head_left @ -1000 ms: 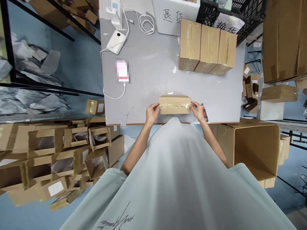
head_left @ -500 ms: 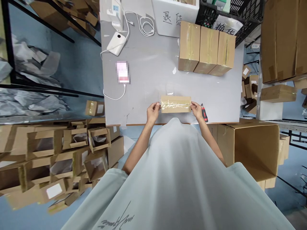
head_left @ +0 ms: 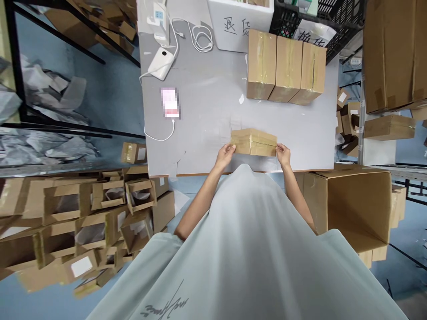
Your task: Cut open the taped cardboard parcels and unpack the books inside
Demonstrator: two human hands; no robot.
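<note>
A small taped cardboard box [head_left: 255, 142] is between my hands near the front edge of the grey table [head_left: 196, 111]. My left hand [head_left: 226, 154] grips its left end, thumb and fingers closed on the lower corner. At the opposite end, my right hand [head_left: 283, 154] pinches the right edge. Two faces of the box show, with shiny clear tape across them. Whether its underside touches the table I cannot tell.
Three taped cartons [head_left: 288, 66] stand at the back right, before a white bin [head_left: 230, 29] and a black crate [head_left: 347, 18]. A phone [head_left: 171, 103] and power bank [head_left: 162, 63] lie left. A large open carton [head_left: 358, 209] stands right; several opened boxes [head_left: 63, 222] are piled left.
Both hands have moved right with the box, which has turned so that another face shows. The red and black cutter that lay by my right hand is no longer visible.
</note>
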